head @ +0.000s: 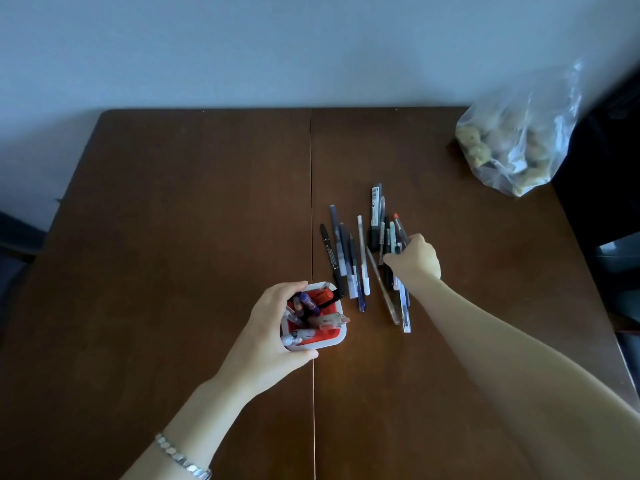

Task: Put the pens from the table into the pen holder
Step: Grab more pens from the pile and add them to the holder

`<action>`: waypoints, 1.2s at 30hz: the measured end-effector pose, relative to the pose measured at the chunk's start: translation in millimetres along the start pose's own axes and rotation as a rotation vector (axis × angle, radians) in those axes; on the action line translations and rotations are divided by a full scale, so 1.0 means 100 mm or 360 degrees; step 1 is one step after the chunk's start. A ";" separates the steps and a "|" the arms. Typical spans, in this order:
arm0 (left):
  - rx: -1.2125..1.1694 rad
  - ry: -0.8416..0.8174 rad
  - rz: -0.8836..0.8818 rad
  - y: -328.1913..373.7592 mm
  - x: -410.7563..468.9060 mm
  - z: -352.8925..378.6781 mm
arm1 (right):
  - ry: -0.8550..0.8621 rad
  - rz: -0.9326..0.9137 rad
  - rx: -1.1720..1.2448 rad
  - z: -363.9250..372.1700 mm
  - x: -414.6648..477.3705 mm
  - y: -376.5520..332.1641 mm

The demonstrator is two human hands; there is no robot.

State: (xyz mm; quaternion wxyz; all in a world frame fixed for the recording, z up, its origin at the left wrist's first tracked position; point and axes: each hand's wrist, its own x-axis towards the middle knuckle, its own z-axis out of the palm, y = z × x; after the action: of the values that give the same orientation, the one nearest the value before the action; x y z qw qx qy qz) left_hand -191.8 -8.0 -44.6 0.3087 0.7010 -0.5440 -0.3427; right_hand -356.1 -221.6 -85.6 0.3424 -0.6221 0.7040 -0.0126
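A square pen holder (338,336), white outside and red inside, stands on the brown table (173,237) with several pens upright in it. My left hand (273,327) wraps around its left side. Just right of the holder lies a loose row of pens (349,261), black, grey, white and blue. My right hand (415,259) rests on the right-hand cluster of pens (388,233), fingers curled onto them; whether it grips one is hidden under the fingers. Two clear pens (403,311) stick out below that hand.
A clear plastic bag (516,140) of lumpy brownish items sits at the table's far right corner. A seam runs down the table's middle. The wall lies behind the far edge; dark furniture stands off the right side.
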 end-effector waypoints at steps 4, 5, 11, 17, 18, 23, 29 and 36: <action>-0.0002 0.0018 0.0014 0.01 -0.01 0.00 | 0.0016 -0.0065 -0.0129 0.01 -0.06 0.07; -0.0006 0.0023 0.0014 0.01 -0.01 0.01 | -0.0009 -0.0056 -0.0122 0.01 -0.06 0.07; -0.0023 0.0046 0.0002 0.02 -0.02 0.02 | -0.0170 0.0100 -0.0014 -0.04 -0.07 0.16; -0.0082 0.0044 -0.0026 0.02 -0.03 0.01 | -0.0188 -0.0108 0.0138 -0.15 -0.23 0.39; -0.0085 0.0048 -0.0020 0.02 -0.04 0.02 | -0.0162 -0.0155 0.0167 -0.19 -0.28 0.43; -0.0051 0.0060 0.0040 0.06 -0.06 0.01 | -0.0168 -0.0292 0.0411 -0.47 -0.64 0.49; 0.0042 0.0583 0.0338 0.49 -0.25 -0.02 | -0.0234 -0.0224 0.1179 -0.73 -1.25 0.34; -0.0483 -0.0477 -0.0361 1.00 -0.44 0.21 | -0.0315 -0.0093 0.1555 -0.59 -1.64 0.14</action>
State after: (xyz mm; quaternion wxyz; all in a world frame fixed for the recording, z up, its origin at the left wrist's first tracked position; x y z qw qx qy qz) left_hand -272.0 11.6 30.4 0.2858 0.6446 -0.4437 -0.5532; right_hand -398.7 -97.2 30.2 0.6584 -0.4068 0.5622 -0.2914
